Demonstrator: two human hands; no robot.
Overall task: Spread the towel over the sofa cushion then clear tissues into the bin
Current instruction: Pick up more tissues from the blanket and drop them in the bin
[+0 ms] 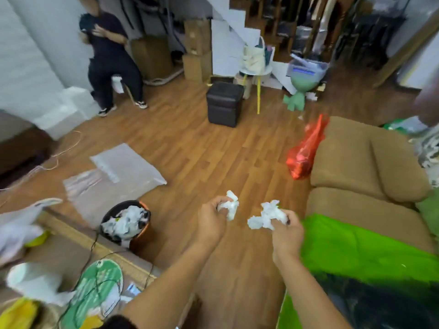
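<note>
My left hand [211,222] grips a crumpled white tissue [230,206] over the wooden floor. My right hand [286,231] holds a second wad of white tissue [264,216] just to its right. The bin [142,233], a small dark and orange bucket, stands on the floor to the left of both hands, filled with crumpled white paper. A bright green towel [361,252] lies spread over the brown sofa cushion [351,210] at the right, beside my right hand.
A red plastic bag [304,155] leans on the sofa arm. Clear plastic sheets [118,174] lie on the floor beyond the bin. A black ottoman [224,103] stands mid-room. A person in dark clothes [111,62] bends at the far left. Clutter and cables fill the lower left.
</note>
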